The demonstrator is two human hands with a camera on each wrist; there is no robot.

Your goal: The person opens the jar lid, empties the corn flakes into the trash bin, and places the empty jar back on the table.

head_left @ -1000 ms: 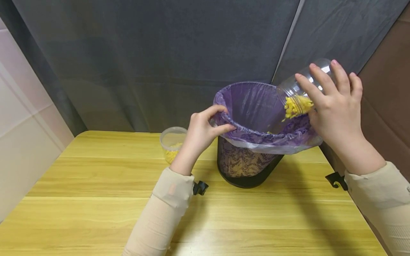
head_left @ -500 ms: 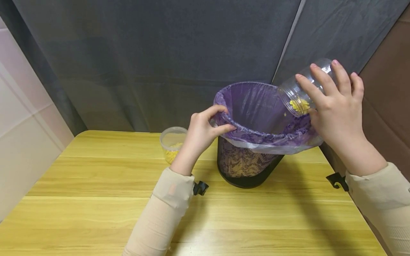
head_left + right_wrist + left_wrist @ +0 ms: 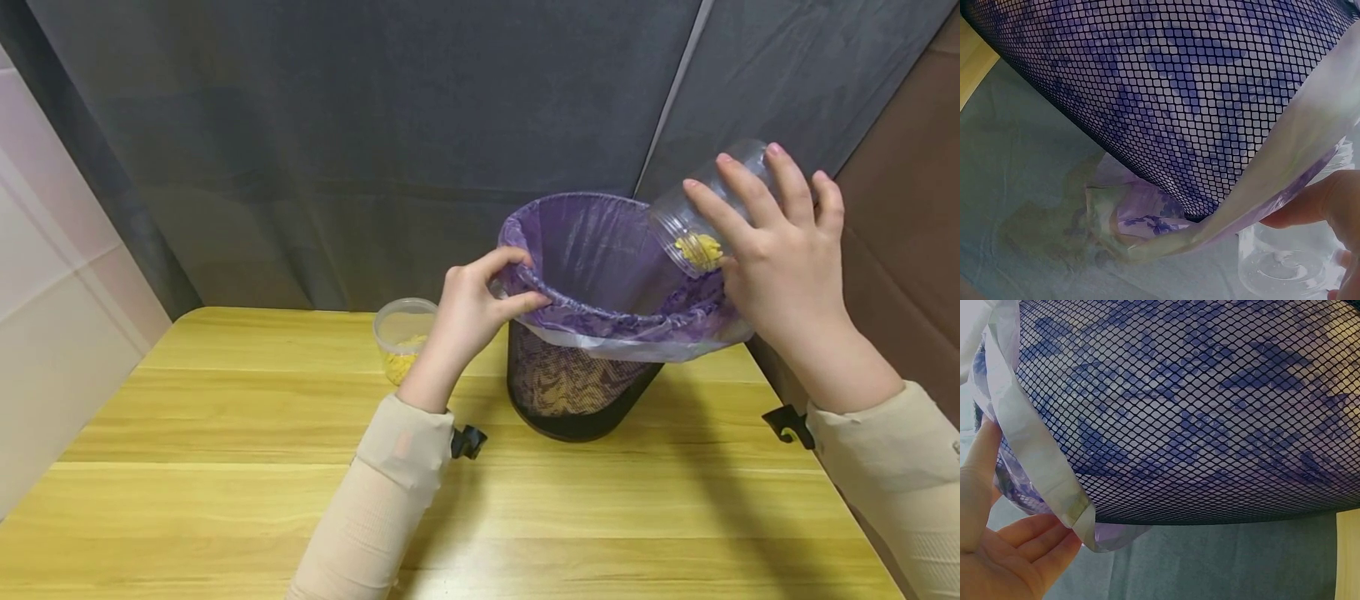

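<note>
A black mesh waste bin [image 3: 573, 427] stands on the table, lined with a purple patterned bin bag [image 3: 592, 242] folded over its rim. My left hand [image 3: 472, 308] pinches the lined rim at its left side, thumb outside and fingers over the edge. With my right hand [image 3: 783, 267] I grip a clear plastic jar [image 3: 675, 212], tilted mouth-down over the bin's right side. Yellow bits [image 3: 699, 252] lie just inside the jar's mouth. From the right wrist view, the jar's round base [image 3: 1285, 262] shows behind the bag's pale edge [image 3: 1310, 119].
A clear round tub [image 3: 387, 329] with yellow bits in it stands left of the bin, partly hidden by my left wrist. The wooden table [image 3: 225, 500] reaches back to a grey curtain [image 3: 375, 150]. A brown panel [image 3: 907, 217] bounds the right side.
Yellow bits have dropped from the jar into the bin, leaving a smaller clump at its mouth. The right hand and jar have shifted slightly left. My left hand keeps its hold.
</note>
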